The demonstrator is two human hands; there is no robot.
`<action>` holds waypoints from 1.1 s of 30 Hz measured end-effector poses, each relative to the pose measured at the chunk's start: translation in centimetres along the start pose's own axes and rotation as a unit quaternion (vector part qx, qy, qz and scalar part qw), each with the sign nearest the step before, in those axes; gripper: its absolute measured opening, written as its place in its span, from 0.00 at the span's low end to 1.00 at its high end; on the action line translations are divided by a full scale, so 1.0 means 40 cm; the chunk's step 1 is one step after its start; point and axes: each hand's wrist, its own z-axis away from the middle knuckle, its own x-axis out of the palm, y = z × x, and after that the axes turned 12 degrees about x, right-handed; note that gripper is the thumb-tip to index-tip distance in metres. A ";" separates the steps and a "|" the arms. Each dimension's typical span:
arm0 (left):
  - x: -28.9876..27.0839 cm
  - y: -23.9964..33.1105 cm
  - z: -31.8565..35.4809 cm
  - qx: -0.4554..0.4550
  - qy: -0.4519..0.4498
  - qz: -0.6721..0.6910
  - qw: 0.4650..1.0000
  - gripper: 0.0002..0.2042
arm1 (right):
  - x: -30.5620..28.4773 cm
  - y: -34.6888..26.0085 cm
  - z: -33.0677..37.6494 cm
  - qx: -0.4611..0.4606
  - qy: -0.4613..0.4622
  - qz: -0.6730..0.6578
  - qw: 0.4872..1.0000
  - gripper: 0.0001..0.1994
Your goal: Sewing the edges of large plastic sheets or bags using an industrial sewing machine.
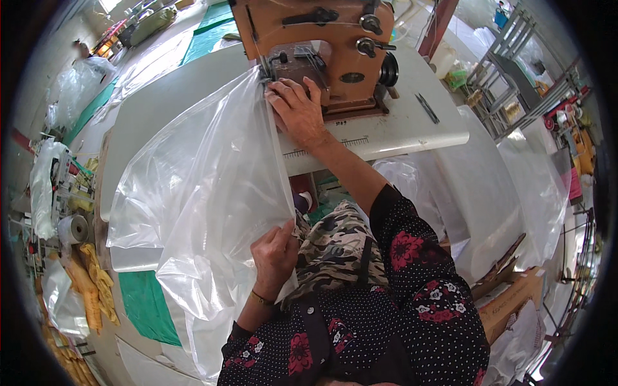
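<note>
A large clear plastic sheet [199,174] spreads over the left side of the sewing table and hangs down toward my lap. Its far corner runs up to the needle area of an orange-brown sewing machine [353,55]. My right hand [299,112] lies close to the needle, fingers bent over the sheet's edge; its thumb is hidden. Nearer my body, my left hand [275,254] is closed on the same edge, which stretches taut between both hands.
The white table [412,125] carries a printed ruler strip along its front edge. Dark thread snips [427,108] lie right of the machine. More clear plastic [483,186] drapes at the right, above a cardboard box [513,302]. A grey metal rack [515,74] stands at the far right.
</note>
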 end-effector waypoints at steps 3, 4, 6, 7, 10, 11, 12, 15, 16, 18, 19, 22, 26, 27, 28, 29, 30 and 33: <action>0.011 -0.025 -0.050 0.023 0.013 -0.017 0.999 0.15 | 0.000 0.000 0.004 0.000 0.003 0.007 1.000 0.21; 0.011 -0.031 -0.067 0.020 0.002 -0.046 0.999 0.15 | 0.000 0.001 0.005 -0.001 0.001 0.008 1.000 0.21; 0.011 -0.045 -0.109 0.024 -0.005 -0.051 0.998 0.14 | 0.002 0.004 0.006 0.004 -0.015 0.009 1.000 0.22; 0.013 -0.050 -0.130 0.035 0.000 -0.063 0.997 0.14 | 0.003 0.006 0.006 0.005 -0.014 0.009 1.000 0.22; 0.014 -0.064 -0.193 0.049 -0.006 -0.088 0.995 0.12 | 0.006 0.011 0.007 0.012 -0.023 -0.016 1.000 0.22; 0.014 -0.069 -0.214 0.059 -0.014 -0.114 0.992 0.11 | 0.007 0.014 0.008 0.006 -0.015 -0.009 1.000 0.22; 0.014 -0.074 -0.236 0.064 -0.028 -0.142 0.987 0.11 | 0.009 0.015 0.008 0.005 -0.012 -0.002 1.000 0.22; 0.009 -0.099 -0.296 0.069 -0.046 -0.186 0.979 0.05 | 0.014 0.018 0.011 0.013 -0.023 -0.012 1.000 0.23; 0.007 -0.109 -0.317 0.080 -0.045 -0.207 0.974 0.04 | 0.015 0.020 0.011 0.011 -0.022 -0.012 1.000 0.23; 0.007 -0.131 -0.353 0.070 -0.068 -0.227 0.969 0.02 | 0.018 0.020 0.011 0.008 -0.009 -0.007 1.000 0.22; 0.007 -0.143 -0.371 0.081 -0.077 -0.249 0.962 0.02 | 0.020 0.020 0.009 0.007 -0.010 -0.013 1.000 0.22; 0.022 -0.173 -0.433 0.094 -0.070 -0.267 0.957 0.04 | 0.020 0.021 0.008 0.003 -0.011 -0.001 1.000 0.22; 0.030 -0.175 -0.421 0.063 -0.005 -0.189 0.980 0.12 | 0.020 0.017 0.007 0.018 -0.030 -0.007 0.999 0.21; 0.031 -0.169 -0.393 0.062 0.003 -0.194 0.979 0.12 | 0.020 0.016 0.006 0.023 -0.036 0.011 0.999 0.21; 0.031 -0.159 -0.351 0.057 0.017 -0.163 0.985 0.16 | 0.018 0.015 0.006 0.031 -0.046 0.027 0.998 0.21; 0.025 -0.151 -0.304 0.069 0.042 -0.136 0.987 0.20 | 0.016 0.015 0.004 0.021 -0.027 0.007 0.999 0.22; 0.020 -0.144 -0.251 0.042 0.034 -0.137 0.989 0.20 | 0.010 0.015 0.006 0.016 -0.033 -0.003 0.999 0.22; 0.015 -0.107 -0.063 0.026 0.071 -0.177 0.981 0.31 | -0.031 0.014 0.031 -0.026 -0.008 -0.072 0.997 0.23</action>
